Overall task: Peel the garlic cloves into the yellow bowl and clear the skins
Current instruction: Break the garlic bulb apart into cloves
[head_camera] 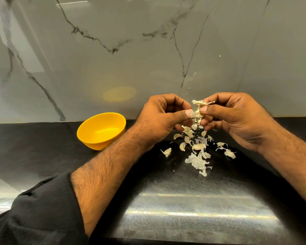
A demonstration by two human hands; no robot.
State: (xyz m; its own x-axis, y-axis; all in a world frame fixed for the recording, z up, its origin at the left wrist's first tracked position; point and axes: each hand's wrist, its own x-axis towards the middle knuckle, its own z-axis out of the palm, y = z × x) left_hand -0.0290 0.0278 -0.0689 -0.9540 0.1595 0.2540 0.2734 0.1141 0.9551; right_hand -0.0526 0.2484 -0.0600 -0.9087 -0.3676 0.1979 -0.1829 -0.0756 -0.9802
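Both hands hold a piece of garlic (198,110) with papery skin above the black counter. My left hand (159,119) pinches its lower part between thumb and fingers. My right hand (231,117) pinches the upper skin and dry stem end. Below them lies a scatter of garlic cloves (198,146) and loose skins (197,162) on the counter. The yellow bowl (88,128) stands to the left of my left hand, near the wall; I see no cloves inside it.
The black speckled counter (184,200) runs to a grey marbled wall (113,59) at the back. A black sleeve (39,213) covers my left upper arm at the lower left.
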